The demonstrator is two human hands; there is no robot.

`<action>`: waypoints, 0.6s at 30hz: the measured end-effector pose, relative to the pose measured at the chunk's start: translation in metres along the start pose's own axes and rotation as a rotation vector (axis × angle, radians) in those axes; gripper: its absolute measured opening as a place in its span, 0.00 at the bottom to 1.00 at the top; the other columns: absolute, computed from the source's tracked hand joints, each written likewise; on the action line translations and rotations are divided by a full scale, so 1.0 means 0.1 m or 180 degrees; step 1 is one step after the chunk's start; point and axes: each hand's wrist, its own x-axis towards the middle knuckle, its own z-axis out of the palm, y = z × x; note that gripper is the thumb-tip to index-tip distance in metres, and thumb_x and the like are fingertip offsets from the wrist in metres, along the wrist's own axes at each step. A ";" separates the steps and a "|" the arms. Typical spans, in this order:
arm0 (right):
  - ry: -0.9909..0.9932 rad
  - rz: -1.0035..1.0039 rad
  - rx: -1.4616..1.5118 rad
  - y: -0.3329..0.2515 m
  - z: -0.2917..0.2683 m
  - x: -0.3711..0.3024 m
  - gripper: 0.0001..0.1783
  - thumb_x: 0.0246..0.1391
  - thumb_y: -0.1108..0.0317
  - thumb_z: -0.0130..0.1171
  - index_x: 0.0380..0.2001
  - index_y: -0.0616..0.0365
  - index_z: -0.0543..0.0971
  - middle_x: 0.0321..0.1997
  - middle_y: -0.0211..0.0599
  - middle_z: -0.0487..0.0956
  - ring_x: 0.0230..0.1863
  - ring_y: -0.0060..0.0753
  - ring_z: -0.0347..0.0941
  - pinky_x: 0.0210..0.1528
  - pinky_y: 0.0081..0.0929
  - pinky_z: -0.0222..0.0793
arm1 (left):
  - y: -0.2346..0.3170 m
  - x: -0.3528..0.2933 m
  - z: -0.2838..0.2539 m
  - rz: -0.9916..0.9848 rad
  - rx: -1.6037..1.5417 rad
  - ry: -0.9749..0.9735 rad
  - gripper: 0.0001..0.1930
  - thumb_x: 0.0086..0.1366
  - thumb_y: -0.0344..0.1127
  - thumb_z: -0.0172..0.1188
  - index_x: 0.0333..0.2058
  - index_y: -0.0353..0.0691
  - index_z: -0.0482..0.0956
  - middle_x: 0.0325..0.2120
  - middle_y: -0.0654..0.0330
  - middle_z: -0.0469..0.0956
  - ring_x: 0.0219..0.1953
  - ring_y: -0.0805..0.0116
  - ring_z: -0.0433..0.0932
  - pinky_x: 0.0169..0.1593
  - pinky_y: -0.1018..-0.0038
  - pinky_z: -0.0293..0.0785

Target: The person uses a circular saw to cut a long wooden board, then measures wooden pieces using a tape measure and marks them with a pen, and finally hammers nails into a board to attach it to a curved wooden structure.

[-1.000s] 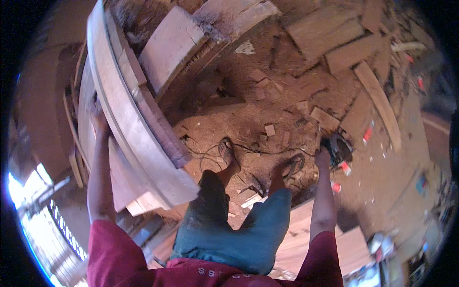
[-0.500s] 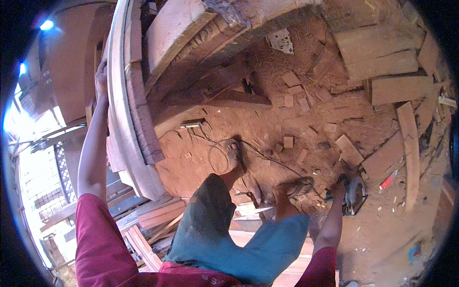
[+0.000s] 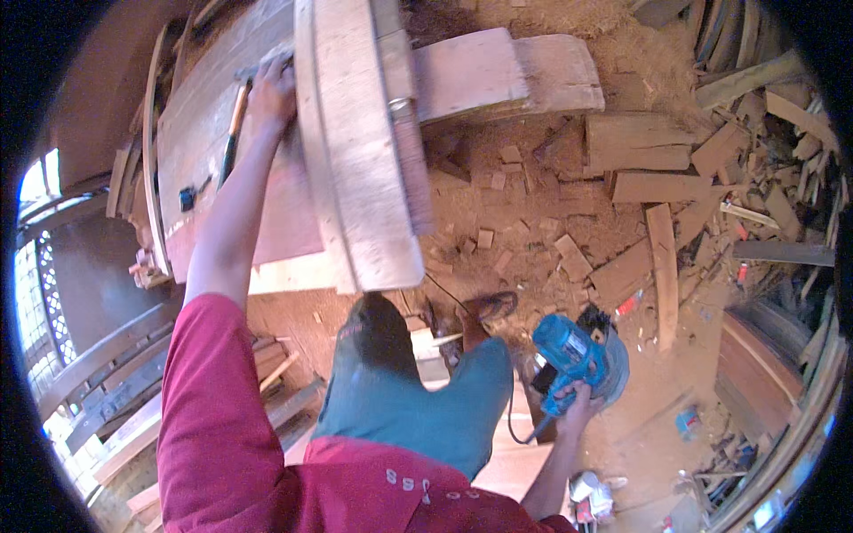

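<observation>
My right hand [image 3: 579, 410] is wrapped round the handle of a blue circular saw [image 3: 569, 351], holding it up off the floor beside my right knee. The saw's cord hangs in a loop below it. On the left, my left hand [image 3: 272, 96] grips the inner side of a thick, curved wooden rail [image 3: 355, 133], its fingers bent and partly blurred. This rail edges a large wooden panel [image 3: 209, 98]. Close against my left hand lies a hammer [image 3: 235, 129] with a wooden and dark handle, on the panel. A small dark blue object [image 3: 187, 198] sits nearby.
Wide planks [image 3: 506, 75] jut out beyond the rail. Offcuts [image 3: 649, 142] and small wood blocks [image 3: 573, 258] litter the sawdust-covered floor. Stacked boards [image 3: 755, 355] stand at the right, and more lumber [image 3: 115, 400] lies at the lower left. A cord [image 3: 449, 295] runs near my feet.
My right hand has lifted the circular saw from the floor. My view has shifted, so the panel's top with the hammer now shows. My left hand remains at the curved rail.
</observation>
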 end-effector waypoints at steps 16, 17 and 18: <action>-0.1528 -0.1878 -0.1114 -0.28 1.45 -2.85 0.15 0.50 0.77 0.60 0.43 0.67 0.77 0.33 0.31 0.78 0.33 0.24 0.74 0.38 0.25 0.72 | 0.08 -1.15 -0.72 0.0259 -0.1240 -0.0091 0.20 0.70 0.47 0.47 0.55 0.47 0.74 0.62 0.48 0.67 0.66 0.48 0.61 0.69 0.44 0.48; -0.1587 -0.1910 -0.1171 -0.25 1.53 -2.86 0.16 0.50 0.77 0.61 0.45 0.68 0.77 0.35 0.32 0.78 0.35 0.25 0.75 0.40 0.26 0.72 | 0.02 -1.52 -0.96 0.0475 -0.1692 -0.0502 0.21 0.70 0.48 0.49 0.56 0.48 0.74 0.61 0.51 0.68 0.68 0.50 0.60 0.71 0.46 0.46; -0.1601 -0.1947 -0.1208 -0.20 1.61 -2.87 0.18 0.50 0.78 0.61 0.46 0.69 0.77 0.37 0.33 0.79 0.37 0.26 0.75 0.42 0.27 0.72 | -0.06 -1.87 -1.31 0.0769 -0.1598 -0.0637 0.22 0.69 0.47 0.51 0.58 0.49 0.72 0.63 0.53 0.66 0.69 0.51 0.58 0.72 0.46 0.45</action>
